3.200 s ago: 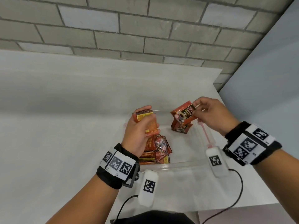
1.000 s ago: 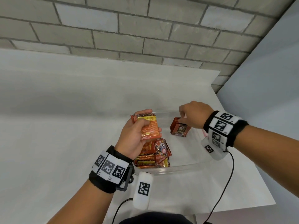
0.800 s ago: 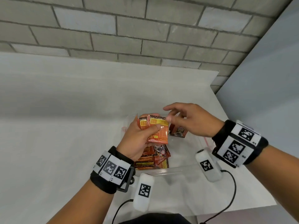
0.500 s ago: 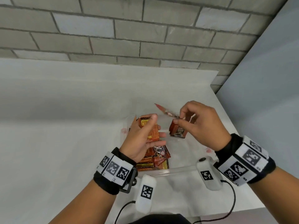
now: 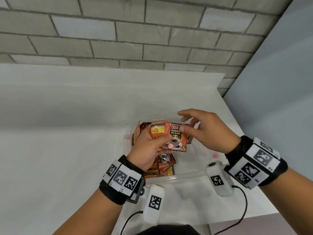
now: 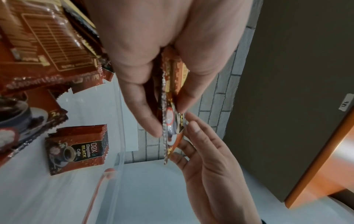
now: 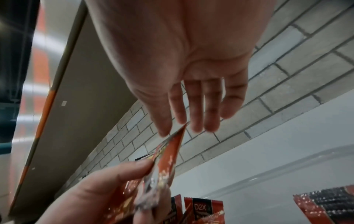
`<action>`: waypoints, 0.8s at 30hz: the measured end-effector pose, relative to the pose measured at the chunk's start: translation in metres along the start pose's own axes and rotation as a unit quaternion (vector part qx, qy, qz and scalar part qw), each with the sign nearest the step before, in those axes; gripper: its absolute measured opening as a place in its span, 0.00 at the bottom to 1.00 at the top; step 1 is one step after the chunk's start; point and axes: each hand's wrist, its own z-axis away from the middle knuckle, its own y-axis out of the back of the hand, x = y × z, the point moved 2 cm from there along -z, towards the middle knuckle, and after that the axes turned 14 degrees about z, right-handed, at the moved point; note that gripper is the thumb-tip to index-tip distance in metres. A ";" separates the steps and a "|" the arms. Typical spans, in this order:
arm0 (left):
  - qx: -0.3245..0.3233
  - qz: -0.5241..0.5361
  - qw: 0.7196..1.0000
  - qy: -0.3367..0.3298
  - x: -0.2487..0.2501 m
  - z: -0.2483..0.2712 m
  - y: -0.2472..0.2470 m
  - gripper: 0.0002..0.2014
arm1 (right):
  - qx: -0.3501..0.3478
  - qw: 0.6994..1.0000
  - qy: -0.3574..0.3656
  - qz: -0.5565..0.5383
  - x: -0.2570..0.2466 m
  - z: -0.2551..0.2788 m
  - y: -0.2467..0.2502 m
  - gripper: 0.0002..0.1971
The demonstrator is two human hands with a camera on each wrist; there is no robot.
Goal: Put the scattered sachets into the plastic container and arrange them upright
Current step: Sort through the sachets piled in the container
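The white table [image 5: 59,133] runs wide and bare along its left side, up to the grey brick wall [image 5: 135,31] behind; its right edge and near edge lie close to the clear plastic container [image 5: 177,175], which sits at the table's right front corner.

The left hand [image 5: 149,146] hangs over the container's left half, thumb and fingers clamped on a small bundle of sachets [image 5: 169,136]; the front one reads "D2X Black Coffee" and faces up toward the head camera. Under that wrist, loose sachets [image 5: 162,167] lie flat and overlapping against the container's near-left wall. In the left wrist view, a small stack of sachets [image 6: 76,148] stands on edge further along the container floor, with bare floor between it and the loose heap.

The right hand [image 5: 208,133] is beside the bundle, fingers spread and mostly straight; its thumb and a fingertip [image 7: 164,127] meet the top right corner of the front sachet, touching rather than wrapped round it. The container's right half is open floor below this hand. A grey panel [image 5: 279,82] rises just past the table's right edge.
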 end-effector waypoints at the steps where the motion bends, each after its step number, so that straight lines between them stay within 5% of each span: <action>1: -0.002 -0.007 1.000 -0.001 0.000 0.001 -0.001 0.12 | -0.040 0.998 -0.010 -0.038 0.001 -0.002 0.000 0.18; 5: 0.021 -0.012 0.999 -0.023 0.006 0.003 0.004 0.14 | -0.139 0.980 -0.026 -0.137 0.008 -0.009 0.004 0.09; 12: 0.069 0.046 0.995 -0.052 0.026 0.005 0.027 0.13 | -0.167 0.971 -0.071 0.153 0.039 -0.033 0.006 0.05; 24: 0.062 0.049 0.995 -0.060 0.025 0.015 0.039 0.13 | -0.308 0.881 -0.053 0.355 0.039 -0.064 -0.050 0.05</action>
